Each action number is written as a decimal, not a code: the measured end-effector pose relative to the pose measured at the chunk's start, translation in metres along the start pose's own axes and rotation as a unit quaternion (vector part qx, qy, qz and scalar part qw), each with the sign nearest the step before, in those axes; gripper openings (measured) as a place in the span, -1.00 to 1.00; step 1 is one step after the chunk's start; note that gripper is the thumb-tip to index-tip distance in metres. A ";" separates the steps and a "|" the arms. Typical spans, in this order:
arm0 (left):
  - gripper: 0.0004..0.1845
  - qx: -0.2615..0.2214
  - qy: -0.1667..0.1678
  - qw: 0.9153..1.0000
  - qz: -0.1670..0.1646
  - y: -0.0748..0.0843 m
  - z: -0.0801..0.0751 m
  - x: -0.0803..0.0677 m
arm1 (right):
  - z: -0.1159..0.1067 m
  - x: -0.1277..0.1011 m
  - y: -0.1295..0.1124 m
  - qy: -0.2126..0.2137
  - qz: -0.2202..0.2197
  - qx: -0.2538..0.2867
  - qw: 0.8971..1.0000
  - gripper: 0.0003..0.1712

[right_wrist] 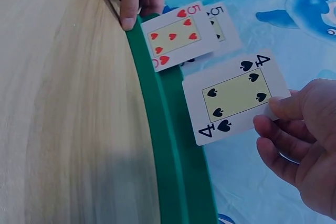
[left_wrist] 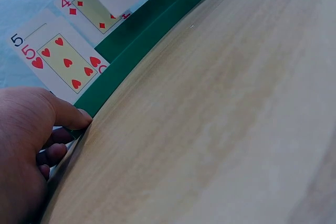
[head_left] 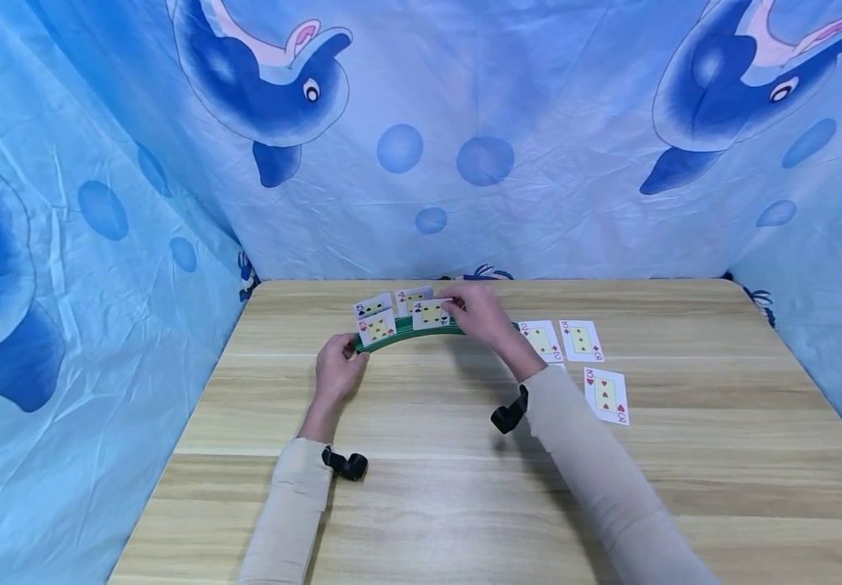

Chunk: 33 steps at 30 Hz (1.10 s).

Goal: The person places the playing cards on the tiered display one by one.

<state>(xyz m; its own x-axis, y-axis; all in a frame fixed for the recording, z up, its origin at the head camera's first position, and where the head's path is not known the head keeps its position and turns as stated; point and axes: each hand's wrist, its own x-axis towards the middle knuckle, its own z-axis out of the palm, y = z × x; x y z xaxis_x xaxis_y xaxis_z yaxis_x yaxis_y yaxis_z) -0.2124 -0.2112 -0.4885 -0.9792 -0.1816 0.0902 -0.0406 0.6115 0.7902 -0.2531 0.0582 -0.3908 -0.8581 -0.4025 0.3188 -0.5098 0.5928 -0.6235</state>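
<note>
A curved green card holder (head_left: pixel 404 328) stands near the back of the wooden table. My left hand (head_left: pixel 338 370) grips its left end, thumb on the front side, as the left wrist view shows. Just above that hand, a five of hearts (left_wrist: pixel 66 62) stands in the holder, with a five of spades (right_wrist: pixel 218 24) behind it. Beside them a four of diamonds (left_wrist: pixel 89 11) is upright in the back. My right hand (head_left: pixel 481 313) pinches a four of spades (right_wrist: pixel 236 98) by one end, thumb on its face, its other end close over the holder.
Face up on the table to the right lie a two of diamonds (head_left: pixel 540 340), a three of diamonds (head_left: pixel 582 340) and a three of hearts (head_left: pixel 606 396). Another card's edge (head_left: pixel 558 368) peeks out by the right sleeve. A blue dolphin-print curtain (head_left: pixel 450 236) borders the table's back and sides.
</note>
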 end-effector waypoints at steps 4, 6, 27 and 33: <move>-0.59 0.008 0.005 1.000 0.012 0.000 0.000 0.000 | 0.008 0.004 0.000 0.006 -0.014 -0.010 1.000 -0.76; -0.60 0.012 0.007 1.000 0.017 0.000 0.000 -0.001 | 0.013 0.006 0.000 0.011 -0.022 -0.021 0.999 -0.77; -0.59 0.011 0.011 1.000 0.021 -0.001 0.001 0.000 | 0.036 0.013 0.004 -0.003 0.002 -0.039 0.999 -0.76; -0.59 0.009 0.009 1.000 0.019 -0.002 0.001 0.000 | 0.038 0.014 0.005 0.000 -0.006 -0.049 0.999 -0.77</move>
<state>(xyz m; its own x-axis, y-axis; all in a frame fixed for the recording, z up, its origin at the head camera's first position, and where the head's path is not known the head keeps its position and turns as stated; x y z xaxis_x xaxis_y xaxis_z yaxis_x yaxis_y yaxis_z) -0.2124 -0.2115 -0.4905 -0.9765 -0.1710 0.1308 -0.0071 0.6326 0.7744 -0.2652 0.0284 -0.4166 -0.8514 -0.4102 0.3269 -0.5244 0.6533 -0.5461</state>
